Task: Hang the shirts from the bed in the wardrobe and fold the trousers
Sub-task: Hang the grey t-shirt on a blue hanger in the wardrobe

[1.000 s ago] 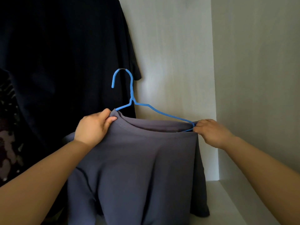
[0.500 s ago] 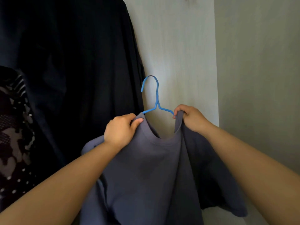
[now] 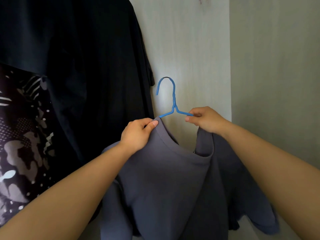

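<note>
A grey shirt [image 3: 173, 184] hangs in front of me on a blue wire hanger [image 3: 173, 101], whose hook stands upright and free above the collar. My left hand [image 3: 136, 134] pinches the shirt's left collar edge where the hanger arm enters it. My right hand [image 3: 205, 119] pinches the hanger's right arm, with the shirt's right shoulder hanging just below it. Most of the hanger's arms are hidden inside the shirt.
A black shirt [image 3: 78, 66] hangs in the wardrobe at the left, with a dark patterned garment [image 3: 20, 135] further left. The pale back panel [image 3: 190, 49] and the right side wall [image 3: 277, 66] of the wardrobe close in the space.
My right hand slid in from the shirt's outer shoulder to the hanger arm near the neck. The shirt turned from wide to narrow and the hanger stands more upright.
</note>
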`<state>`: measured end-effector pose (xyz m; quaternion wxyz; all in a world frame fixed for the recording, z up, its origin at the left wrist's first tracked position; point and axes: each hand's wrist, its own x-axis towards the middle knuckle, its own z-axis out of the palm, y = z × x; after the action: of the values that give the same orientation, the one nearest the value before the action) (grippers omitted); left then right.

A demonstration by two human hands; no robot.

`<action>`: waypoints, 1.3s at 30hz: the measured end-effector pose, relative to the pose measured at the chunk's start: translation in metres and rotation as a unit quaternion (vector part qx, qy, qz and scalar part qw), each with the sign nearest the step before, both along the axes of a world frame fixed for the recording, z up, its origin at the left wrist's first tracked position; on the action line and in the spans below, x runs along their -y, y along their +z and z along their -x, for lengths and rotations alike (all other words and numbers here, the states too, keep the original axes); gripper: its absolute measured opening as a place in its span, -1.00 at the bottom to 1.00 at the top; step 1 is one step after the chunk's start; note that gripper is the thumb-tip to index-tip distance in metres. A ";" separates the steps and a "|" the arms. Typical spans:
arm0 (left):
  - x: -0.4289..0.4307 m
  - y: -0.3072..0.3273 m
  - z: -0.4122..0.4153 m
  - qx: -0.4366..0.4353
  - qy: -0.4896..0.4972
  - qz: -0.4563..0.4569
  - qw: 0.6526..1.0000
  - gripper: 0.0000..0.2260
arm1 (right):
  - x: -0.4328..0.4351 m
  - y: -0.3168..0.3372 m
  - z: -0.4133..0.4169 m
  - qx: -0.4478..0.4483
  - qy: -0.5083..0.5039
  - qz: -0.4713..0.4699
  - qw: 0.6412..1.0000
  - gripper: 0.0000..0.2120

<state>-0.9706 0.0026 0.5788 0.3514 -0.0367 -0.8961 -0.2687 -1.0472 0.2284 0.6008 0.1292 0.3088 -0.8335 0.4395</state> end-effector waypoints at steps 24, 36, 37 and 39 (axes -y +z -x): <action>0.012 0.002 -0.004 -0.117 0.088 0.015 0.989 -0.75 | -0.021 0.013 0.000 0.032 -0.254 -0.050 0.965 -0.82; 0.008 0.001 -0.007 -0.055 0.015 -0.097 0.994 -0.81 | 0.001 0.012 -0.013 -0.046 -0.104 -0.010 0.993 -0.79; 0.007 0.002 -0.006 -0.048 0.004 -0.117 0.992 -0.79 | 0.000 0.009 -0.012 -0.053 -0.086 -0.027 0.995 -0.78; 0.005 0.003 -0.007 -0.041 -0.017 -0.141 0.989 -0.77 | -0.001 0.003 -0.007 -0.057 -0.052 -0.023 0.997 -0.83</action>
<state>-0.9636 -0.0028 0.5813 0.3851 -0.0133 -0.8330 -0.3971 -1.0405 0.2293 0.6035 0.1920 0.2928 -0.8495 0.3946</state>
